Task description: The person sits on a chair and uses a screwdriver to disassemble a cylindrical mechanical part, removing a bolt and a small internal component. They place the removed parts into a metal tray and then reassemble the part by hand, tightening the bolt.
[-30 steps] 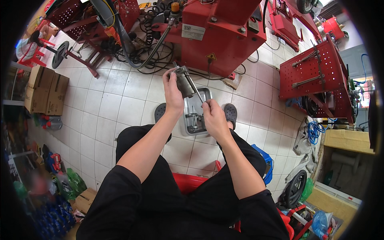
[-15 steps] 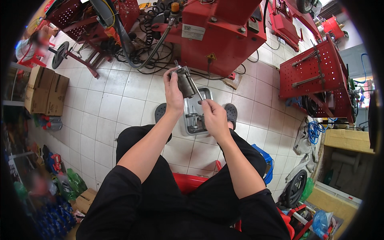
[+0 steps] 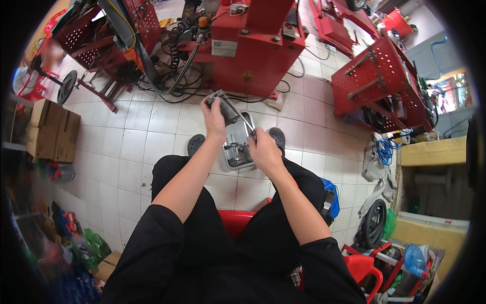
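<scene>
Metal cylinder: clamped in left hand
Rod: clamped in right hand
Tray: metal parts toward near edge
Tiled floor: red machine beyond tray, cardboard boxes left

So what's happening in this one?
A seated person is working with both bare hands over a shallow grey tray on the tiled floor. The left hand holds up a grey metal part, and the right hand grips a slim metal rod slanting up toward it; whether they touch is hard to tell. More metal pieces lie in the tray, between two dark clogs.
</scene>
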The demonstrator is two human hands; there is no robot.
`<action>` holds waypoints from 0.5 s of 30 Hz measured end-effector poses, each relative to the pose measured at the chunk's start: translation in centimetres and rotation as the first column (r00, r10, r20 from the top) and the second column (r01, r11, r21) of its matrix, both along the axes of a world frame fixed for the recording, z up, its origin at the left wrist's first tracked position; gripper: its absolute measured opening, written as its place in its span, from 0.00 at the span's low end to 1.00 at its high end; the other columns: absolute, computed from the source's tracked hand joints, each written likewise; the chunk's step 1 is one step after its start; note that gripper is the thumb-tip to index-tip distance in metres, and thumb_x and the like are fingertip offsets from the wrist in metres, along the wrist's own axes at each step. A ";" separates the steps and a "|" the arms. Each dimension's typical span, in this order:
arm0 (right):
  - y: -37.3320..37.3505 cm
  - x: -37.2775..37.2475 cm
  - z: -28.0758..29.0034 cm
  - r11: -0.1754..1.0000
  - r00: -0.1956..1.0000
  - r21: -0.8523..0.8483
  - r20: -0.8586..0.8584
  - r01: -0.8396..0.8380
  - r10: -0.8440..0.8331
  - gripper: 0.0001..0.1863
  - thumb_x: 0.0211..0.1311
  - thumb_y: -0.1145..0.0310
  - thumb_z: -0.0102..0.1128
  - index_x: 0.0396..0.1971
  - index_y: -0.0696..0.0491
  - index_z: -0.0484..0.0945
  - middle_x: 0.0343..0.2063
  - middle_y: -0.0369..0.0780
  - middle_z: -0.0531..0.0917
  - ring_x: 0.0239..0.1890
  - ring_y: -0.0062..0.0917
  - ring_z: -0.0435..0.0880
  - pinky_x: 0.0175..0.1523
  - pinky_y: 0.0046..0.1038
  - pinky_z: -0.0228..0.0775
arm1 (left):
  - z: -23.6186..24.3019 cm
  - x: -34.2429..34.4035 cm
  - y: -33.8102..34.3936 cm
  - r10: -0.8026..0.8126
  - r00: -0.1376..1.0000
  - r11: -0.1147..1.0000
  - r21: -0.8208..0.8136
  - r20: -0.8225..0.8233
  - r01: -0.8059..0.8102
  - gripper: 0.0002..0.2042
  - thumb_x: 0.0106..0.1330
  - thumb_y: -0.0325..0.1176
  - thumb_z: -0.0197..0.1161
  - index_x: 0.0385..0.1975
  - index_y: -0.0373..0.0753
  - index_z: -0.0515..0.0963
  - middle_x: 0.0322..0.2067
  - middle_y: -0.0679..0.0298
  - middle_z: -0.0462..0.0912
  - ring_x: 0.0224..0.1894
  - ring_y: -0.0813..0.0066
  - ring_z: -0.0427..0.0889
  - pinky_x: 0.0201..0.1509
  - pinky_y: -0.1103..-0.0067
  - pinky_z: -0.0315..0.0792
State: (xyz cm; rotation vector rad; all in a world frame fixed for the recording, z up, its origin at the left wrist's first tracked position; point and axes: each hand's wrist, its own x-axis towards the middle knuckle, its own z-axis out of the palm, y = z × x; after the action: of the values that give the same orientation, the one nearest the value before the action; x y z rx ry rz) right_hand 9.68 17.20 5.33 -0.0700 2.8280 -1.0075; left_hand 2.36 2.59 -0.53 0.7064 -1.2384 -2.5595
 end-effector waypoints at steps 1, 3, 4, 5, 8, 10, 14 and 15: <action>0.6 0.8 0.2 0.998 0.992 0.052 0.123 -0.029 0.022 0.12 0.61 0.66 0.55 0.37 0.61 0.73 0.30 0.54 0.81 0.37 0.52 0.78 0.44 0.45 0.68 | -0.1 0.1 -0.3 0.019 1.000 1.000 -0.021 -0.009 -0.019 0.16 0.67 0.37 0.54 0.51 0.41 0.64 0.43 0.65 0.72 0.43 0.78 0.70 0.51 0.80 0.65; 3.7 3.3 0.8 0.957 0.978 0.240 0.170 -0.164 0.125 0.16 0.61 0.59 0.55 0.37 0.59 0.74 0.30 0.53 0.81 0.38 0.51 0.80 0.43 0.44 0.69 | -0.5 0.4 -0.9 0.069 0.997 0.996 -0.061 -0.026 -0.070 0.16 0.67 0.37 0.53 0.52 0.41 0.64 0.43 0.65 0.71 0.44 0.77 0.70 0.51 0.79 0.65; 5.2 4.7 1.5 0.908 0.970 0.355 0.178 -0.223 0.169 0.17 0.61 0.57 0.54 0.37 0.59 0.74 0.30 0.53 0.82 0.37 0.50 0.80 0.42 0.44 0.70 | -1.1 0.4 -1.4 0.062 0.998 0.996 -0.061 -0.004 -0.062 0.16 0.67 0.37 0.54 0.52 0.41 0.63 0.45 0.64 0.71 0.45 0.76 0.69 0.52 0.79 0.65; 6.5 5.9 2.2 0.840 0.959 0.465 0.190 -0.278 0.212 0.18 0.62 0.56 0.54 0.37 0.58 0.74 0.30 0.52 0.82 0.37 0.49 0.81 0.42 0.43 0.70 | -1.2 0.6 -1.5 0.063 0.998 0.996 -0.057 -0.005 -0.063 0.17 0.67 0.37 0.54 0.52 0.41 0.63 0.45 0.64 0.71 0.46 0.76 0.69 0.52 0.79 0.65; 9.1 7.8 3.4 0.852 0.936 0.413 0.275 -0.321 0.220 0.21 0.62 0.52 0.53 0.41 0.56 0.73 0.30 0.49 0.83 0.37 0.46 0.82 0.39 0.43 0.71 | -1.7 0.9 -1.9 0.050 0.998 0.998 -0.021 -0.029 -0.051 0.18 0.67 0.37 0.54 0.54 0.41 0.62 0.45 0.65 0.70 0.47 0.76 0.69 0.53 0.79 0.65; 7.7 8.8 7.5 0.888 0.967 0.405 0.215 -0.216 0.137 0.22 0.61 0.52 0.54 0.44 0.55 0.71 0.29 0.48 0.83 0.36 0.46 0.82 0.39 0.43 0.71 | -0.2 1.3 -1.9 0.039 0.998 0.996 0.084 -0.054 -0.034 0.18 0.67 0.37 0.54 0.54 0.43 0.61 0.45 0.65 0.70 0.46 0.75 0.70 0.50 0.76 0.68; 4.6 13.8 16.4 0.978 0.992 0.192 -0.073 -0.083 0.098 0.21 0.58 0.63 0.60 0.46 0.58 0.66 0.31 0.49 0.82 0.32 0.46 0.82 0.38 0.41 0.73 | 4.4 4.9 -3.7 -0.016 0.998 0.992 0.122 -0.056 0.023 0.18 0.68 0.38 0.53 0.55 0.47 0.58 0.46 0.64 0.71 0.44 0.72 0.74 0.43 0.70 0.74; 3.7 15.1 18.5 0.994 0.993 0.091 -0.105 -0.053 0.062 0.20 0.56 0.66 0.62 0.44 0.58 0.67 0.29 0.48 0.81 0.31 0.45 0.82 0.37 0.38 0.73 | 4.6 5.7 -4.1 -0.020 0.999 0.988 0.154 -0.044 0.026 0.17 0.69 0.38 0.52 0.54 0.46 0.58 0.44 0.62 0.72 0.42 0.69 0.75 0.42 0.67 0.76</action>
State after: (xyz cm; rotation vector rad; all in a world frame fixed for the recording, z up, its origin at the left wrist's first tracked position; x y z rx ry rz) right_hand 24.75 20.91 23.83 -0.2012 2.9451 -0.8911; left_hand 8.10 -1.54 4.06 0.6669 -1.0500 -2.6967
